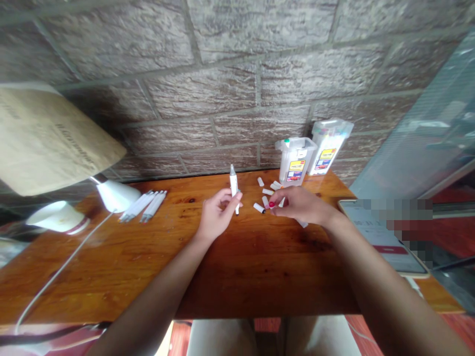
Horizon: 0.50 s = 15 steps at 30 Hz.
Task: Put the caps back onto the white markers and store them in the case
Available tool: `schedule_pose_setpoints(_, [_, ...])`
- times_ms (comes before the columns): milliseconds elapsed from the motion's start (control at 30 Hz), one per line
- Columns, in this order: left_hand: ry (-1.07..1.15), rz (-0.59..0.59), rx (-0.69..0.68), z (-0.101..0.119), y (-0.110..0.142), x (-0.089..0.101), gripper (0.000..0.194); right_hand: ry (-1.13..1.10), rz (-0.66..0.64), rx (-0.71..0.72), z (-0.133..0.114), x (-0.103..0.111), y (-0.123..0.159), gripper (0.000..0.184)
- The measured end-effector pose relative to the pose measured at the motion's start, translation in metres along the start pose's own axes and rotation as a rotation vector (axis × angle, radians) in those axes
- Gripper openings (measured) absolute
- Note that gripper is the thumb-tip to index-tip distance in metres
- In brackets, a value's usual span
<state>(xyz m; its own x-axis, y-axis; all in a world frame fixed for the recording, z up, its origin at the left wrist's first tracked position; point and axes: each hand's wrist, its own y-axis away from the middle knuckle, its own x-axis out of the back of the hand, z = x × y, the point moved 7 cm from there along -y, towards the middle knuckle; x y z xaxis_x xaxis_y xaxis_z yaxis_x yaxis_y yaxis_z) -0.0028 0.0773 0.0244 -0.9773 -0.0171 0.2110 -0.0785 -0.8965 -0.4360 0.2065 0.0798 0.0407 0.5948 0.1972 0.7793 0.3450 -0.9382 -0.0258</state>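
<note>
My left hand [216, 211] is closed round a white marker [233, 184], held nearly upright with its grey tip pointing up and no cap on that end. To the right, my right hand [299, 205] pinches a small cap with a pink-red end [272, 204], just above the table. Several loose white marker caps [259, 208] lie scattered around and behind those fingers, some partly hidden by them. Behind the right hand stands an open clear plastic marker box [295, 165], in which a green-ended marker [287, 143] shows.
A second clear box [326, 148] with markers stands behind the first, against the stone wall. Two groups of white markers [143, 205] lie at left beside a lamp base [115, 197] and a tipped paper cup [59, 217]. A tablet [378, 232] rests at the right edge. A cable crosses the left side.
</note>
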Motion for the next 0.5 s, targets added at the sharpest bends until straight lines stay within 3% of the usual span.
schedule_pose_setpoints(300, [0.151, 0.099, 0.154, -0.012, -0.007, 0.007, 0.038, 0.087, -0.157, -0.022, 0.002, -0.013, 0.000, 0.014])
schedule_pose_setpoints(400, [0.166, 0.093, 0.164, -0.012, -0.007, 0.007, 0.037, -0.012, -0.135, -0.052, 0.004, -0.008, 0.001, 0.019])
schedule_pose_setpoints(500, [0.158, 0.021, 0.155, -0.010, -0.005, 0.001, 0.034, -0.193, -0.036, 0.013, -0.007, 0.003, 0.002, 0.032])
